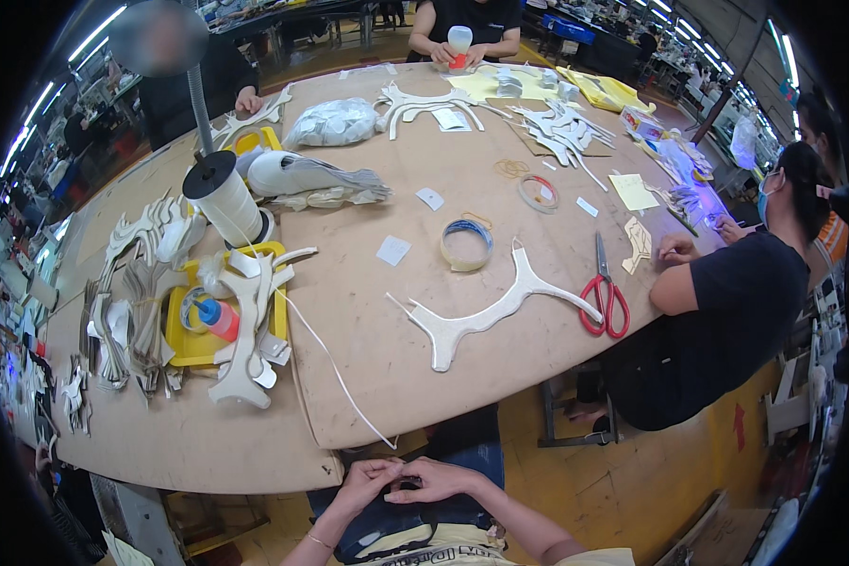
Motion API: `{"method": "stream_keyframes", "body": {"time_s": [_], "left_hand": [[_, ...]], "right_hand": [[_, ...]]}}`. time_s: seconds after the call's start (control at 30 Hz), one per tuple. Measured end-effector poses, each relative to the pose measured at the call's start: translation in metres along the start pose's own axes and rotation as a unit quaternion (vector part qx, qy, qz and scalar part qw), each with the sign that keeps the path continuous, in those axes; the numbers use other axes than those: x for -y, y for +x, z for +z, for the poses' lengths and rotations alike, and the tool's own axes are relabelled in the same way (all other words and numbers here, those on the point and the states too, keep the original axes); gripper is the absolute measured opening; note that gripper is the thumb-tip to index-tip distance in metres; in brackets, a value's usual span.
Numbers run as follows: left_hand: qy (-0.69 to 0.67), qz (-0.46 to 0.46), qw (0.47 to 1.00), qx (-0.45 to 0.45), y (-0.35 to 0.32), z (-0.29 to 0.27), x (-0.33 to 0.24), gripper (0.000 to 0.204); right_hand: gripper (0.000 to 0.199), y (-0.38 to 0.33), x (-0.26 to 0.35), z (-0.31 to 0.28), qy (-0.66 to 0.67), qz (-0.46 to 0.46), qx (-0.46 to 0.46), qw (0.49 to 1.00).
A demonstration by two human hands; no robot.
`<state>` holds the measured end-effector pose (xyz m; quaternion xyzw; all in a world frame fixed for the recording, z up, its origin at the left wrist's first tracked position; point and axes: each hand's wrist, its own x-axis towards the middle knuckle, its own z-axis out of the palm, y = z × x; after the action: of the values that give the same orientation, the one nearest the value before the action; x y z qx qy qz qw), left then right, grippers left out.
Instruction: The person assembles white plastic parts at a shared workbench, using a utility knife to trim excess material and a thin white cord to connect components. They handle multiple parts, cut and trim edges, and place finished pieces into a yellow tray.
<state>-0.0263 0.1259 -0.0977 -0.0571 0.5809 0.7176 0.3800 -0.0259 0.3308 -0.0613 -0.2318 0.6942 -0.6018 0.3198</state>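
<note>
My left hand and my right hand meet over my lap, just off the table's near edge. Both have fingers drawn together in a pinch; whatever sits between them is too small to make out. A thin white cord runs from a large white spool across the table, its visible end at the edge just above my fingers. Beyond my hands lies a white, branched, flat piece with narrow ends. Red-handled scissors rest at its right end, and a tape roll stands behind it.
A yellow tray at left holds a red bottle with blue cap and more cut pieces. Stacked grey pieces lie beside it. A bagged bundle sits farther back. Co-workers sit right and stand across the table.
</note>
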Motion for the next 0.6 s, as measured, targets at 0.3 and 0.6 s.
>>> {"method": "stream_keyframes", "body": {"time_s": [0.3, 0.6], "left_hand": [[0.027, 0.005, 0.999, 0.030, -0.007, 0.000, -0.012, 0.018], [0.508, -0.068, 0.858, -0.026, 0.075, -0.046, 0.086, 0.054]], "right_hand": [[0.054, 0.001, 0.003, -0.002, -0.024, 0.047, 0.062, 0.997], [0.036, 0.010, -0.064, -0.013, -0.424, 0.295, -0.014, 0.856]]}}
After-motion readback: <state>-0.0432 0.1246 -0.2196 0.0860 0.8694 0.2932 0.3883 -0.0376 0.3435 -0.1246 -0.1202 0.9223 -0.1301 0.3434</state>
